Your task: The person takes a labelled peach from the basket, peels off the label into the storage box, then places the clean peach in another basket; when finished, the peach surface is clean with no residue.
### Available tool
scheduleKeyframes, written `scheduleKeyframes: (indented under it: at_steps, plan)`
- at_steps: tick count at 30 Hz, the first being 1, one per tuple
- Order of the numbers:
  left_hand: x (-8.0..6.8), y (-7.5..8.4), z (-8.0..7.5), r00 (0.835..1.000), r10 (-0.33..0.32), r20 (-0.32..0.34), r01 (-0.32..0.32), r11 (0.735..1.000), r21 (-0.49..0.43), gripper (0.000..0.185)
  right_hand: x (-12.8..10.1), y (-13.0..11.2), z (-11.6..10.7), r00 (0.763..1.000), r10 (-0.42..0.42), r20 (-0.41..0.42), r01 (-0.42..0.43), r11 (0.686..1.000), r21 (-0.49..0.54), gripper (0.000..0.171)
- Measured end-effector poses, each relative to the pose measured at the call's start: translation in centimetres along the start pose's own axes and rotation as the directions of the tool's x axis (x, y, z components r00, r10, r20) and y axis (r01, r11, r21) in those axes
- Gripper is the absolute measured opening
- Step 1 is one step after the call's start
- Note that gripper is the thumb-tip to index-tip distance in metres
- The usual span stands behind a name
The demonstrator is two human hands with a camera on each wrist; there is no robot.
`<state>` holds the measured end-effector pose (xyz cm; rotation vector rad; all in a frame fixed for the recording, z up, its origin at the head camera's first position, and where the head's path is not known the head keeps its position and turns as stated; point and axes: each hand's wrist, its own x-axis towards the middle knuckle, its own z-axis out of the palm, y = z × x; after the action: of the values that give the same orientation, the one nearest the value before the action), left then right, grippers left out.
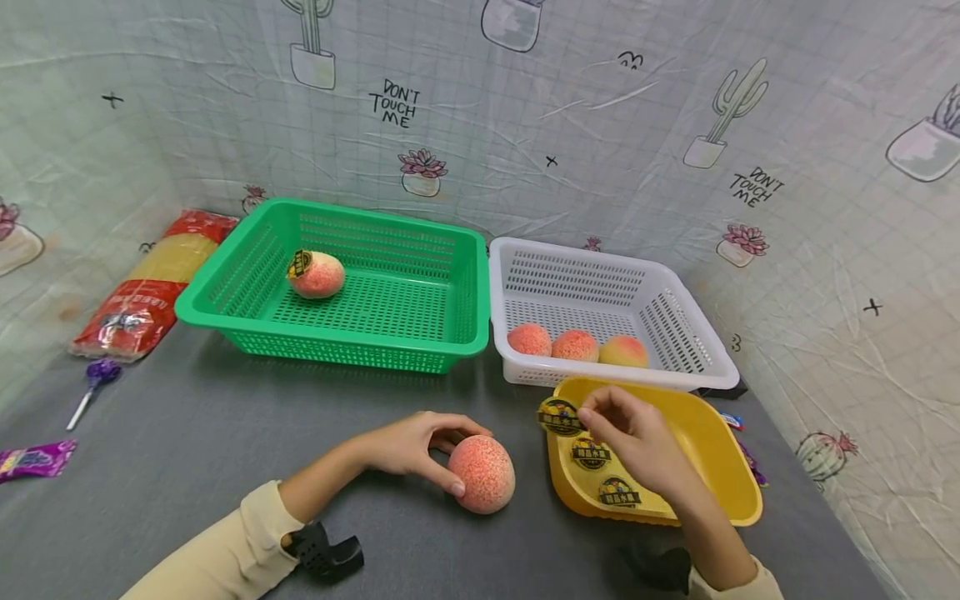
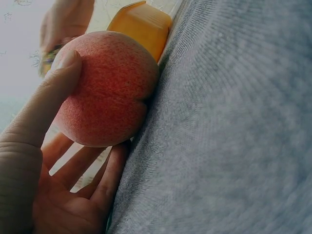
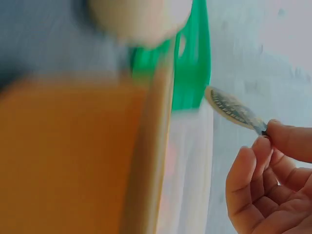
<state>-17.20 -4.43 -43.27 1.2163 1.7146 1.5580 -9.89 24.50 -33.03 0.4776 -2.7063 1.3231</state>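
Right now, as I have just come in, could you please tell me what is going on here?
A person's left hand holds a peach, on which no sticker shows. The right hand pinches a sticker by its edge, over the side of the yellow tub. Two more stickers show in that tub. One stickered peach sits in the green basket, and three peaches lie in the white basket.

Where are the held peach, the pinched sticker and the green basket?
Held peach (image 1: 485, 475): head view, middle of its speckled pink side.
Pinched sticker (image 1: 560, 418): head view, its printed black-and-gold face.
Green basket (image 1: 337, 351): head view, perforated front wall, below the rim.
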Motion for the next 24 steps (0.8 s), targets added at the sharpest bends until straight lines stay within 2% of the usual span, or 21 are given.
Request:
scheduleKeyframes:
  at_steps: [2,5,9,13,16,18,24]
  plan:
    - [-0.1,0.0,0.0,1.000,0.000,-0.002,0.000,1.000,-0.002,0.057,-0.6,1.3,-1.6,0.999,0.020,-0.047,-0.023,0.998,-0.062,0.006]
    - [-0.1,0.0,0.0,1.000,0.003,-0.002,-0.003,1.000,0.000,0.058,-1.6,3.5,-4.0,0.991,0.106,-0.077,-0.117,0.978,-0.171,0.008]
    - [-0.1,0.0,-0.1,1.000,0.002,-0.002,-0.002,1.000,-0.005,0.058,-2.6,6.5,-6.8,0.971,0.222,-0.091,-0.239,0.924,-0.300,0.012]
    - [-0.2,0.0,-0.2,1.000,0.002,-0.004,-0.002,1.000,-0.008,0.058,-3.1,8.9,-8.2,0.944,0.316,-0.090,-0.328,0.887,-0.324,0.016]
    - [-0.3,-0.1,-0.3,1.000,0.002,-0.006,-0.002,1.000,-0.003,0.058,-3.0,9.8,-8.6,0.919,0.386,-0.083,-0.392,0.865,-0.314,0.018]
    - [-0.3,-0.1,-0.3,1.000,0.002,-0.007,-0.002,1.000,0.001,0.058,-2.7,10.1,-8.6,0.910,0.404,-0.093,-0.411,0.850,-0.330,0.019]
    - [-0.2,-0.1,-0.3,1.000,0.001,-0.008,-0.001,1.000,0.006,0.058,-1.9,10.7,-7.8,0.930,0.334,-0.151,-0.363,0.782,-0.506,0.014]
